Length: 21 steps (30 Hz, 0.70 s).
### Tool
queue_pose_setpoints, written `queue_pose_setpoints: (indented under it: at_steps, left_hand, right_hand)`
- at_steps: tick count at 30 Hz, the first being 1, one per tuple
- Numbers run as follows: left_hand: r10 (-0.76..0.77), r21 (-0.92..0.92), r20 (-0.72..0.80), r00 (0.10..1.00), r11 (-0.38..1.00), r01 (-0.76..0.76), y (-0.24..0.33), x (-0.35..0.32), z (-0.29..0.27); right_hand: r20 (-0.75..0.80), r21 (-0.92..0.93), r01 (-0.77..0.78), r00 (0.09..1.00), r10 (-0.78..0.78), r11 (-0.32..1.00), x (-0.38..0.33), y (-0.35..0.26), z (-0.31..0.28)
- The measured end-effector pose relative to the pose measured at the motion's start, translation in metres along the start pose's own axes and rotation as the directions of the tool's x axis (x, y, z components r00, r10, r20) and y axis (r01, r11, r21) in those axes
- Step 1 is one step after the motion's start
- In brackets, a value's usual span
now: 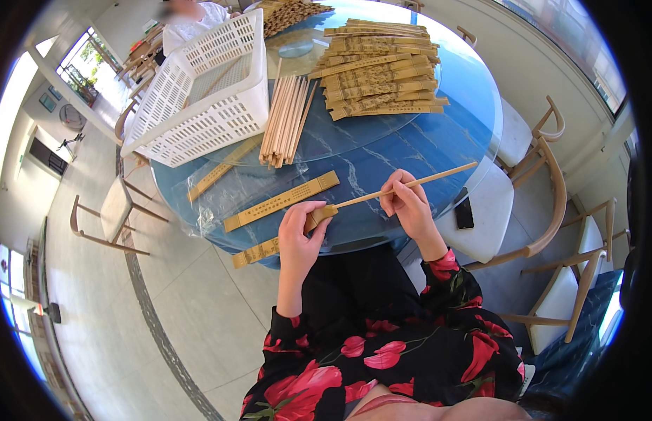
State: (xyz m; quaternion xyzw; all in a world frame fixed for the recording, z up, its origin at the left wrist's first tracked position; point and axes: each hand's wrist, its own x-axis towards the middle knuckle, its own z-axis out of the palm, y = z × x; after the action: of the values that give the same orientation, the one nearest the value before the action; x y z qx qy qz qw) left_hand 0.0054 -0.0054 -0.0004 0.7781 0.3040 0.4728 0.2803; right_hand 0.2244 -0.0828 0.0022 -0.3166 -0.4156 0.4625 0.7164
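My left hand [299,231] is closed round a gold-brown paper chopstick sleeve [256,253] near the table's front edge, its mouth turned to the right. Wooden chopsticks [442,174] slant up to the right from that mouth, their lower end inside the paper. Whether it is one stick or a pair, I cannot tell. Further along them, my right hand [404,201] pinches the wood between thumb and fingers. Just beyond my left hand lies a flat paper sleeve [282,201]. Bare chopsticks [287,123] lie in a loose bundle beside the white basket.
A white plastic basket [200,133] stands at the left of the round blue table [466,130]. Filled sleeves [382,74] are heaped at the far right. Clear plastic film [200,210] lies at the left edge. A phone [464,213] rests on a chair. Across the table sits a person [193,28].
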Motion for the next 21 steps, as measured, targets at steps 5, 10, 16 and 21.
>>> queue_pose_setpoints:
  at_steps: [5, 10, 16, 21]
  left_hand:
    - [-0.001, -0.001, 0.005, 1.0, 1.0, 0.001, 0.002, 0.001, -0.001]
    - [-0.007, -0.01, 0.014, 1.0, 1.0, 0.007, 0.0, 0.0, -0.001]
    - [-0.029, -0.042, 0.045, 0.999, 0.999, 0.031, 0.002, 0.001, -0.002]
    - [-0.116, -0.195, 0.07, 0.991, 0.973, 0.128, -0.013, -0.002, -0.002]
  right_hand:
    - [-0.017, -0.069, -0.041, 0.999, 0.04, 0.997, 0.0, 0.004, -0.004]
    - [-0.007, -0.044, -0.132, 0.991, 0.132, 0.99, -0.001, -0.003, 0.003]
    - [0.039, -0.031, -0.218, 0.975, 0.219, 0.975, 0.003, -0.006, 0.002]
    - [0.056, -0.038, -0.224, 0.972, 0.226, 0.974, 0.002, -0.007, 0.002]
